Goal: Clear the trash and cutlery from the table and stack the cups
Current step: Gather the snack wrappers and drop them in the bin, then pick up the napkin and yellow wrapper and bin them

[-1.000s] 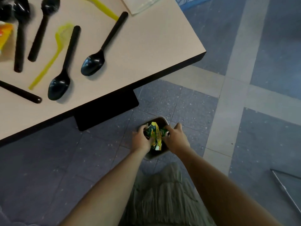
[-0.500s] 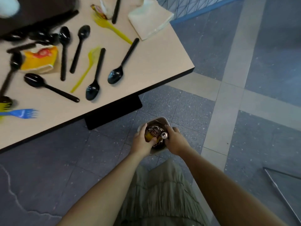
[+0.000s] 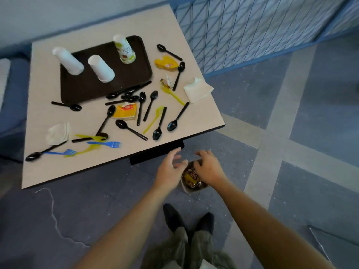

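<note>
My left hand and my right hand hover with spread, empty fingers just above a small trash bin on the floor; wrappers lie inside it. On the beige table stands a dark tray carrying three upturned cups: two white cups and a printed cup. Several black spoons, yellow forks, blue forks, yellow wrappers, a candy wrapper and white napkins lie scattered over the table.
A blue wire fence runs behind the table's right side. My shoes stand on the grey tiled floor below the bin. The table's black base sits just left of the bin. A thin metal rod lies at the lower right.
Both hands let go of the wrappers, which now rest in the bin, and lifted with fingers spread. The view tilted up, showing the whole table and tray.
</note>
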The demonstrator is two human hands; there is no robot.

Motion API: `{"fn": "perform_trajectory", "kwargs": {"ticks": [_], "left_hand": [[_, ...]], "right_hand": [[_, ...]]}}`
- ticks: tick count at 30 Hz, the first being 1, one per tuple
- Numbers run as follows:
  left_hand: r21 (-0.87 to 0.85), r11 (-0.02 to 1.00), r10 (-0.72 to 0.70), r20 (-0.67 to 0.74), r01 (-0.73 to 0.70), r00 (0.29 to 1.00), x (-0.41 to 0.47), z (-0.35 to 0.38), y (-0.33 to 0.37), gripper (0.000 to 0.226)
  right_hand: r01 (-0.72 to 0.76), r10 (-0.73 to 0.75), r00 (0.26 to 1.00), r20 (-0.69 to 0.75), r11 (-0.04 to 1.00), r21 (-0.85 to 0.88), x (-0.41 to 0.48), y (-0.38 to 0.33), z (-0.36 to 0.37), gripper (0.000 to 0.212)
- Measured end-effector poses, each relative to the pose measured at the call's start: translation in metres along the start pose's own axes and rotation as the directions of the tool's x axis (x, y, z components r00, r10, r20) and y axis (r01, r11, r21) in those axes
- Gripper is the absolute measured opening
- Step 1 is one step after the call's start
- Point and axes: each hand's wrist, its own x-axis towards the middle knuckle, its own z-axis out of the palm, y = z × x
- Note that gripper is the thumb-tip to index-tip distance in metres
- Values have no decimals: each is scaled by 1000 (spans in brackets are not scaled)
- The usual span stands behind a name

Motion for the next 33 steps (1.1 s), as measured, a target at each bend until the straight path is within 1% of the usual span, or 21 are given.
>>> {"fn": "perform_trajectory", "kwargs": {"ticks": [3, 9, 11, 14, 17, 22, 28, 33], "left_hand": [[-58, 998, 17, -71, -21, 997, -13, -21, 24, 48], [-183, 981, 19, -201, -57, 979, -26, -65, 50, 40], [-209, 976, 16, -240, -68, 971, -30, -95, 56, 35], [-227, 972, 4, -251, -63, 968, -29, -118, 65, 32], [-239, 969, 9, -237, -67, 972, -26, -131, 75, 34], [-224, 969, 61, -205, -108, 977, 1, -190, 85, 36], [-174, 973, 136, -95, -151, 986, 38, -263, 98, 42], [-166, 971, 156, -99, -171, 983, 65, -295, 109, 38]], "right_hand": [[89, -88, 996, -29, 996, 26, -6, -33, -18, 39], [235, -228, 969, -94, 969, 75, -10, -93, -43, 35], [268, -258, 961, -103, 959, 94, -8, -126, -46, 35], [290, -274, 952, -139, 950, 114, 0, -147, -49, 33], [274, -256, 954, -158, 956, 104, 11, -154, -55, 33], [230, -209, 956, -206, 969, 84, 54, -198, -57, 34], [103, -95, 943, -320, 995, 9, 117, -228, -63, 39], [-19, -9, 931, -365, 997, -74, 152, -235, -81, 45]]}}
